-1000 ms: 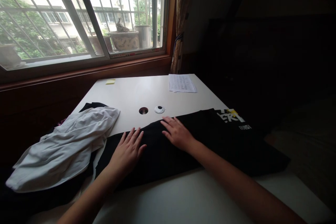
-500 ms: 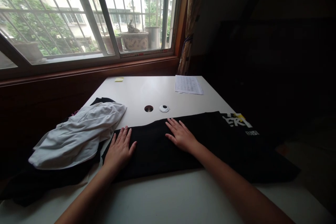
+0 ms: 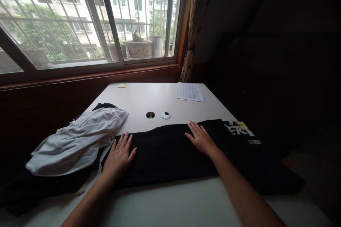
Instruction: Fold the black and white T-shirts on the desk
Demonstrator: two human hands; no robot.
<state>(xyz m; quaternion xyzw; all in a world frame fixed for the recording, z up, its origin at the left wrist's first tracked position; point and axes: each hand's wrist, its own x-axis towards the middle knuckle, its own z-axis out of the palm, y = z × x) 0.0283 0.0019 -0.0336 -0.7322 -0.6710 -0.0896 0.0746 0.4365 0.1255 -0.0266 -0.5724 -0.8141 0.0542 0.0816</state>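
Two hands flat, fingers spread, no grasp: bare L hand (image 3: 118, 154) on the L end of a long, flat black cloth garment (image 3: 162, 156), bare R hand (image 3: 201, 138) farther R nr its far edge. Garment lies across the white rectangular tabletop (image 3: 165, 202), white/yellow lettering (image 3: 239, 129) twd its R end. Just L: crumpled pale-grey fabric (image 3: 80, 142) w/ black cloth (image 3: 48, 193) under it. Printed white paper sheets (image 3: 190, 92) nr tbl's far edge.

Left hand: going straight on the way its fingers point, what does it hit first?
Probably the white garment: its right end lies just ahead of the left hand on the little-finger side. The index side looks free over the desk, past the black garment. Depth makes contact uncertain.
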